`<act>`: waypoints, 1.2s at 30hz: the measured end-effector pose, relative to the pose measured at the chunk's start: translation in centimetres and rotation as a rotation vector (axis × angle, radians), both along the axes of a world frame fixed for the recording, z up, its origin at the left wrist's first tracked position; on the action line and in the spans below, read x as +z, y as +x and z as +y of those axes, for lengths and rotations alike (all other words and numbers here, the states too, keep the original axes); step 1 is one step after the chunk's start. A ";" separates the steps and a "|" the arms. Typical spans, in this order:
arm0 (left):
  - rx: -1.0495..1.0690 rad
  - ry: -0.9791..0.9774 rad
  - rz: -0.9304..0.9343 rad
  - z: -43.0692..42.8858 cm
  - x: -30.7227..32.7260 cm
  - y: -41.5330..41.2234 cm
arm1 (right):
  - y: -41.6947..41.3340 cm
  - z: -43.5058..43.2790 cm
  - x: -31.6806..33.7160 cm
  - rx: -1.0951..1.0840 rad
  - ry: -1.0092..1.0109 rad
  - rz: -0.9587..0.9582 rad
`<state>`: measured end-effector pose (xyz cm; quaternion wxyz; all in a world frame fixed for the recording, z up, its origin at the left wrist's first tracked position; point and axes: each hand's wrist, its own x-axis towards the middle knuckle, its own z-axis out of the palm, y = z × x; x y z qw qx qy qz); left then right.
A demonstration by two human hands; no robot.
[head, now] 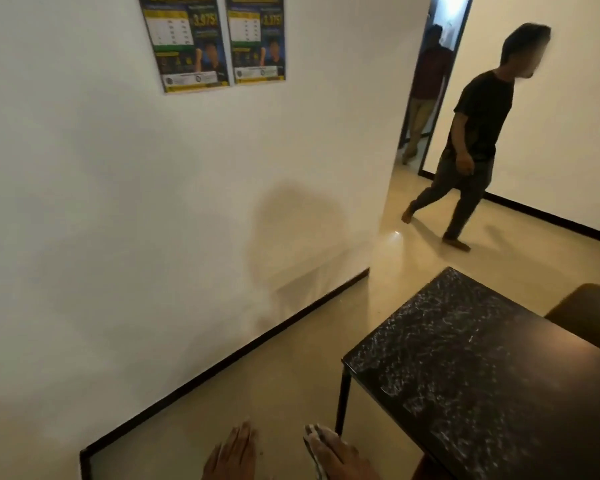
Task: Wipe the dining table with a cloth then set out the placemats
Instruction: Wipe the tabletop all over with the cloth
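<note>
Black table (482, 393), chair (589, 317) behind, person (478, 126) walking, right hand (343, 459) perhaps holding cloth (314, 441)

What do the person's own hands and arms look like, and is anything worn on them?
Both the left hand and the right hand are bare: no gloves, and no ring, watch or bracelet on the parts that show. No sleeve shows; the lower edge cuts both off near the wrist, so the arms are out of view. A cloth hides the right hand's thumb side.
</note>
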<state>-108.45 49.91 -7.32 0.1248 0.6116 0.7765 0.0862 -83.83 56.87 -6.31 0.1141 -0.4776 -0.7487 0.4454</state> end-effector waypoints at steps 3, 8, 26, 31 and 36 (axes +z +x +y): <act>0.026 -0.132 -0.251 3.2 -0.4 0.6 | -0.8 4.6 2.0 0.056 -0.083 0.000; -0.313 -0.247 0.009 9.4 -2.0 1.3 | 2.2 9.3 5.5 -0.199 -0.335 0.281; -1.136 -0.378 0.072 31.7 2.9 6.3 | 2.4 6.9 2.2 -0.997 0.239 -0.374; -1.326 -0.350 0.075 33.4 0.7 9.3 | 0.7 4.1 2.5 -1.195 0.160 -0.542; -1.441 -0.399 0.124 32.1 0.0 12.7 | 0.7 2.5 2.7 -1.285 0.072 -0.536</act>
